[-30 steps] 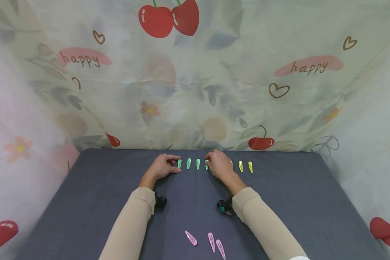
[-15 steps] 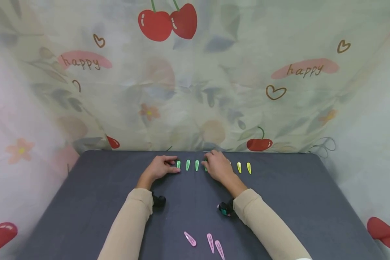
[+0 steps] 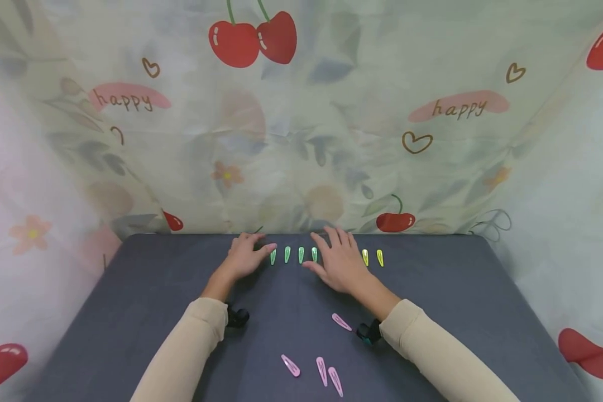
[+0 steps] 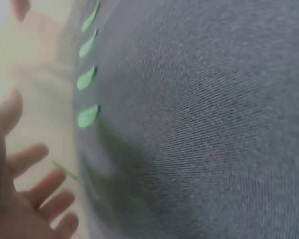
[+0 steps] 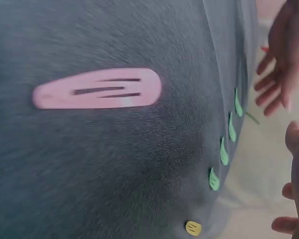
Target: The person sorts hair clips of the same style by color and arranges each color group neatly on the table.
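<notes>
A row of several green snap hair clips lies near the far table edge, the leftmost green clip (image 3: 273, 257) beside the thumb of my left hand (image 3: 242, 258). That hand has loosely extended fingers and holds nothing; in the left wrist view its fingers (image 4: 46, 188) are spread above the table. My right hand (image 3: 339, 259), fingers spread, hovers by the rightmost green clip (image 3: 314, 254), also empty. Right of it lie two yellow hair clips (image 3: 365, 257); the hand covers the stretch between green and yellow. The right wrist view has a pink hair clip (image 5: 97, 89) close below.
Closer to the body lie a pink clip (image 3: 290, 365) at a slant and two more pink clips (image 3: 321, 371) side by side. Another pink clip (image 3: 341, 322) is left of the right wrist camera (image 3: 369, 333). A printed curtain (image 3: 281, 139) hangs behind the dark table (image 3: 130, 312).
Both hands have drawn off the green clips and opened their fingers. The right forearm has shifted right, uncovering a pink clip. The green and yellow clips keep their row.
</notes>
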`<state>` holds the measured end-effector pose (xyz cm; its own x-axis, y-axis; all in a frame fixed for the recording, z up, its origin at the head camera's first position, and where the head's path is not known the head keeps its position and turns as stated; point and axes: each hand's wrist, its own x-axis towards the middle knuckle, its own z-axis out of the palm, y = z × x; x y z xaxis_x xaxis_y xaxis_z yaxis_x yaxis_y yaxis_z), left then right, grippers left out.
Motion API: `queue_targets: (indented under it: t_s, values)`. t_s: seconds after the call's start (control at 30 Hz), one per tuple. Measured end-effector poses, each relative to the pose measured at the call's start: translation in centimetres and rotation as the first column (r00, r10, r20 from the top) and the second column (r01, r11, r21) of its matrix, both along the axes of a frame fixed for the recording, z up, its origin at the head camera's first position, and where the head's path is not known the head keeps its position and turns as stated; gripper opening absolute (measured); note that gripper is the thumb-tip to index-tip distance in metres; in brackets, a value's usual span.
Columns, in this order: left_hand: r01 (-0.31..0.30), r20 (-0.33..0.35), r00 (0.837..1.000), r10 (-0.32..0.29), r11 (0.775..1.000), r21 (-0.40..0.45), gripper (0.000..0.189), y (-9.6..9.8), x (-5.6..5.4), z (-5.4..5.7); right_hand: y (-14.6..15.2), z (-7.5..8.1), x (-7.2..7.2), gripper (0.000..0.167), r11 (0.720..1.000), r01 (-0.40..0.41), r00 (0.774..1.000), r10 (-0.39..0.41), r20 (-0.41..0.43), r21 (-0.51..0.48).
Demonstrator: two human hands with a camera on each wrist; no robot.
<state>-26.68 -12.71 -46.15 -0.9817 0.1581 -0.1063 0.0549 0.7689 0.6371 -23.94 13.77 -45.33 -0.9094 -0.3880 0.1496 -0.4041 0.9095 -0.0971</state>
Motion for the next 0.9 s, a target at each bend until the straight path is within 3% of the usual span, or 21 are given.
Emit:
queue_targets:
  t_s: [0.1, 0.23, 0.37, 0.5, 0.67, 0.9]
  values:
    - [-0.015, -0.043, 0.999, 0.011, 0.997, -0.079, 0.078, 0.6, 0.9, 0.8, 0.5, 0.2, 1.1, 0.078, 0.999, -0.05, 0.998, 0.05, -0.036, 0.017]
    - [0.006, -0.134, 0.991, -0.031, 0.982, -0.188, 0.087, 1.4, 2.1, 1.5, 1.2, 0.2, 2.7, 0.079, 0.991, -0.113, 0.986, 0.12, -0.117, 0.069]
    - [0.045, -0.219, 0.97, -0.104, 0.964, -0.261, 0.095, 2.1, 4.0, 1.8, 2.1, -0.3, 4.5, 0.079, 0.979, -0.174, 0.968, 0.19, -0.165, 0.104]
    - [0.071, -0.273, 0.949, -0.158, 0.951, -0.301, 0.099, 2.5, 5.9, 1.8, 3.2, -0.9, 6.1, 0.078, 0.971, -0.219, 0.959, 0.233, -0.159, 0.098]
    - [0.109, -0.272, 0.939, -0.211, 0.933, -0.344, 0.103, 2.6, 8.3, 1.8, 4.5, -1.5, 7.5, 0.079, 0.964, -0.247, 0.953, 0.26, -0.159, 0.094]
    - [0.205, -0.245, 0.929, -0.279, 0.935, -0.29, 0.107, 3.0, 11.3, 1.4, 6.1, -2.2, 9.1, 0.079, 0.966, -0.252, 0.958, 0.257, -0.129, 0.057]
